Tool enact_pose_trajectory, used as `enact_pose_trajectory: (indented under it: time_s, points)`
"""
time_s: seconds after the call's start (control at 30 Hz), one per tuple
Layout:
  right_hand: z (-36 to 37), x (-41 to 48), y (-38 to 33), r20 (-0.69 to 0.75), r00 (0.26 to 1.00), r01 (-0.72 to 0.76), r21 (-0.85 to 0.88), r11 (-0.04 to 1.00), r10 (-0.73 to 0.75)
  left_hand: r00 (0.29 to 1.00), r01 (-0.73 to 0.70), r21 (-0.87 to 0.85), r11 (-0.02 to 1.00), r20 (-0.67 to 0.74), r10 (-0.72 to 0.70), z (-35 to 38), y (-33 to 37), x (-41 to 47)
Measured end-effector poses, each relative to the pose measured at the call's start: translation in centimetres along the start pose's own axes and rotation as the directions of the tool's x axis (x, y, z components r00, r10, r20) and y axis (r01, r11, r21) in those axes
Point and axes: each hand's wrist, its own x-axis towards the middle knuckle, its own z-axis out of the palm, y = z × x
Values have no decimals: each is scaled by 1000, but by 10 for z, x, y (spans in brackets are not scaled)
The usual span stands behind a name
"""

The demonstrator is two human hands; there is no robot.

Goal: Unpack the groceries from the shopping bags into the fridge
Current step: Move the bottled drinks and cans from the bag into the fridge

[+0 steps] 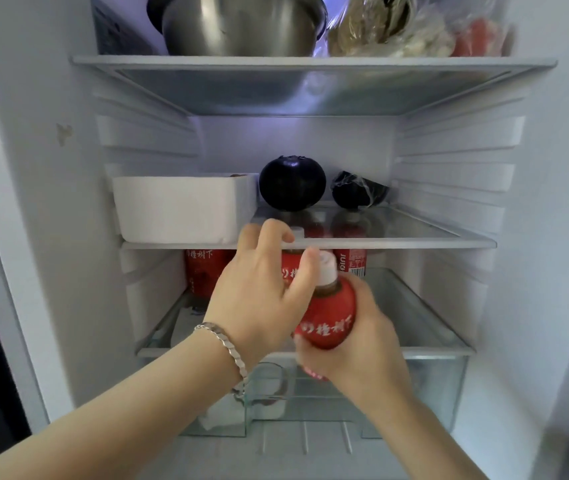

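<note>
The open fridge [535,237] fills the view, with three glass shelves and a clear drawer [432,386] at the bottom. On the top shelf [310,60] stand a steel pot [241,26] at the left and plastic-wrapped food bags [397,26] at the right, touching it. On the middle shelf [414,233], a white rectangular tub [179,209] sits at the left, near the front edge; its contents are mostly hidden. Just right of it, far back, rests a round dark purple eggplant [291,183], and beside that a smaller dark vegetable in plastic wrap [357,190]. The right half of this shelf is bare glass.

On the lower shelf [425,323], red-labelled drink bottles [203,271] stand in a row at the far left and centre, one partly behind the hand. The near right part of that shelf is open.

The right hand [355,341] holds a red-labelled bottle with a white cap [328,306] from below, fingers clamped around its body, tilted slightly, just in front of the lower shelf's front edge. The left hand [262,299], a silver bracelet [227,344] on its wrist, reaches over the bottle; its fingers are spread, the thumb touching the cap and the fingertips near the middle shelf's front edge and the cap of a standing bottle. Whether they grip that bottle cannot be told.

In the drawer lie pale wrapped items [241,407], indistinct.
</note>
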Motion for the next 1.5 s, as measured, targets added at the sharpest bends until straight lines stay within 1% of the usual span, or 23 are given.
enact_pose_trajectory:
  time_s: [0.03, 0.1, 0.17, 0.2, 0.23, 0.3, 0.37, 0.4, 0.43, 0.53, 0.6, 0.63, 0.73, 0.77, 0.87, 0.97, 1.1, 1.2, 1.27, 1.3, 1.4, 1.43, 1.5]
  points:
    - [-3, 0, 6, -67, 997, -40, -24, 999, 38, 999, -5, 57, 998, 35, 3, 2, -4, -2]
    - [-8, 1, 16, -169, 977, -135, -35, 990, 127, 990, 15, 217, 976, 137, -45, 11, -18, -8]
    - [-10, 7, 25, -213, 960, -192, -37, 981, 180, 963, 68, 342, 937, 224, -152, 28, -35, -9]
    - [-9, 10, 27, -212, 958, -211, -64, 975, 193, 950, 113, 361, 926, 235, -208, 38, -42, -5]
    - [-6, 15, 29, -203, 958, -225, -104, 969, 201, 936, 167, 353, 920, 236, -261, 48, -48, -1]
    - [0, 23, 30, -190, 957, -252, -175, 952, 219, 894, 314, 272, 910, 236, -380, 66, -55, 10]
    - [7, 31, 31, -186, 955, -265, -196, 944, 229, 839, 456, 173, 873, 243, -486, 83, -60, 22]
    - [10, 33, 32, -184, 955, -268, -188, 945, 234, 818, 494, 162, 854, 246, -520, 90, -62, 27]
    - [14, 36, 34, -178, 955, -268, -178, 947, 237, 807, 510, 173, 842, 241, -539, 96, -64, 31]
    - [23, 48, 40, -117, 963, -259, -157, 953, 243, 807, 526, 202, 826, 190, -560, 108, -71, 39]
    - [28, 59, 43, -64, 957, -291, -128, 948, 284, 801, 537, 221, 814, 170, -574, 113, -78, 44]
    - [30, 64, 45, -49, 948, -319, -138, 938, 315, 799, 538, 230, 811, 168, -578, 114, -81, 47]
    - [38, 76, 53, -44, 917, -394, -261, 882, 396, 796, 549, 237, 802, 146, -588, 117, -89, 52]
    - [39, 79, 54, -44, 911, -406, -259, 876, 409, 797, 548, 249, 798, 135, -589, 116, -92, 53]
    - [43, 95, 55, 3, 909, -408, -204, 890, 417, 808, 522, 329, 787, 104, -579, 109, -102, 57]
    - [45, 110, 57, 42, 910, -394, -218, 893, 412, 822, 483, 373, 792, 119, -557, 100, -110, 57]
    - [56, 120, 62, -16, 904, -421, -208, 883, 427, 847, 369, 412, 833, 221, -484, 98, -110, 43]
    - [66, 123, 62, -75, 898, -439, -212, 873, 434, 863, 288, 474, 832, 248, -440, 96, -108, 37]
    - [68, 124, 63, -74, 901, -434, -214, 875, 428, 866, 237, 493, 837, 284, -413, 92, -110, 39]
    - [67, 123, 64, -58, 901, -431, -233, 872, 430, 863, 176, 508, 843, 333, -381, 92, -110, 39]
    - [60, 124, 68, 26, 900, -408, -305, 861, 436, 836, -70, 553, 830, 487, -254, 98, -110, 37]
    - [57, 124, 68, 58, 902, -392, -309, 867, 428, 828, -90, 556, 826, 503, -248, 99, -110, 38]
    - [51, 121, 67, 121, 901, -365, -305, 880, 416, 818, -61, 549, 834, 506, -274, 101, -113, 43]
